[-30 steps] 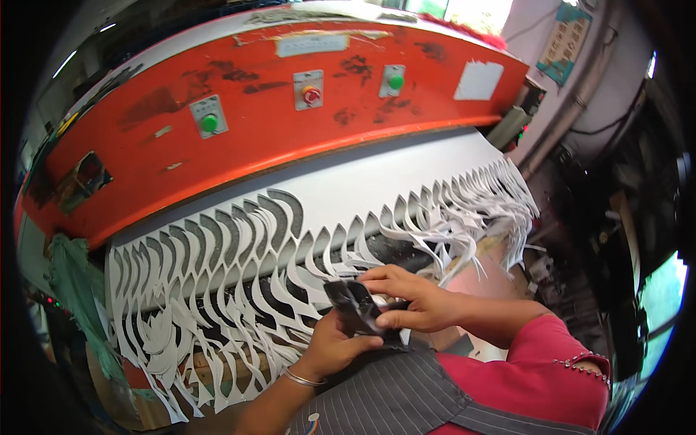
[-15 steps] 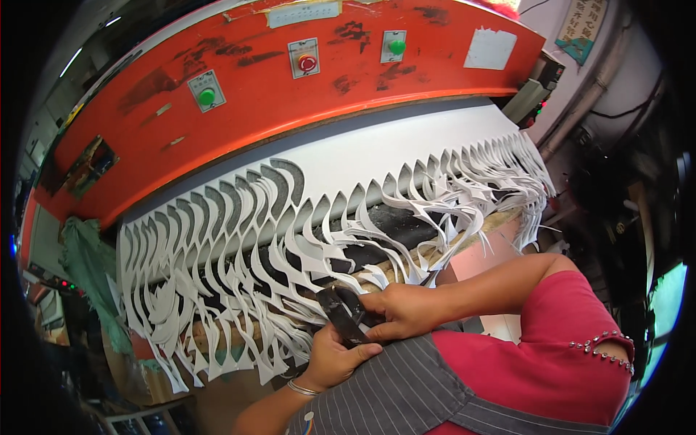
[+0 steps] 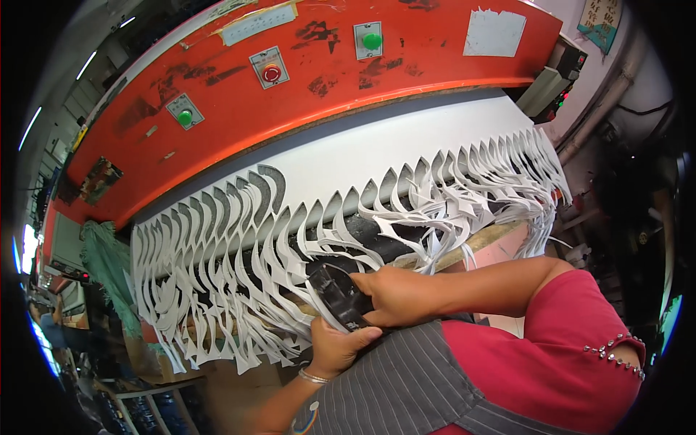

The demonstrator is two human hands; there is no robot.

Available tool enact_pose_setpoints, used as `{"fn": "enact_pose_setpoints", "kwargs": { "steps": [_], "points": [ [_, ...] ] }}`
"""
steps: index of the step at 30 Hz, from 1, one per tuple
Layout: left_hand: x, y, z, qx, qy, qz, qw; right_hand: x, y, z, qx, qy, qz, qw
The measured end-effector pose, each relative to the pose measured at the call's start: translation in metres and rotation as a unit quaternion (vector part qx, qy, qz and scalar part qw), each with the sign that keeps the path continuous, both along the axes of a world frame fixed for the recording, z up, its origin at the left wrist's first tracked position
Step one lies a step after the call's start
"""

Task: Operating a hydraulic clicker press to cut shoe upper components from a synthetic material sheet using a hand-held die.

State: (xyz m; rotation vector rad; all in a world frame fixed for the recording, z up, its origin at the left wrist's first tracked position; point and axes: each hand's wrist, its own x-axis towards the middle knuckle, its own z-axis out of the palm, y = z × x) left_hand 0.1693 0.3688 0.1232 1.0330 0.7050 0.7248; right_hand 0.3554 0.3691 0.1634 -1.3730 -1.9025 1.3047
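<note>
In front of my body I hold a black, curved block that looks like a cutting die [image 3: 336, 293], tilted between both hands. My left hand [image 3: 337, 348] grips its lower end, the thumb lying along the near side. Closed on its right side is my right hand [image 3: 399, 296], which covers part of it. A pale curved strip [image 3: 320, 303] shows along the block's left edge; whether it is part of the block, I cannot tell. Just beyond lies a white sheet [image 3: 362, 148], its near side cut into many curved strips that hang down.
Behind the sheet stands a red press [image 3: 239, 119] with green buttons [image 3: 372, 41] and a red button [image 3: 271, 73]. Dark crescent gaps mark the sheet at left. Green cloth [image 3: 109, 268] hangs at the press's left end. A wooden edge [image 3: 482, 239] runs beneath the strips.
The block has turned in my hands, so more of its broad dark side and the pale curved edge show. The view has shifted slightly. Both hands stay on the block.
</note>
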Motion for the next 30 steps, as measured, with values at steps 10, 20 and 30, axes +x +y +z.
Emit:
{"fn": "enact_pose_setpoints", "kwargs": {
  "steps": [10,20,30],
  "points": [
    [0.028,-0.038,-0.015,-0.077,-0.138,0.051,0.986,0.055,0.015,0.026,-0.051,0.242,0.058,0.967],
    [0.05,-0.071,-0.016,-0.074,-0.136,0.138,0.978,0.046,0.02,0.023,0.042,0.231,0.115,0.965],
    [0.072,-0.079,-0.028,-0.073,-0.133,0.117,0.981,0.072,0.01,0.032,-0.015,0.202,0.133,0.97]
  ]
}}
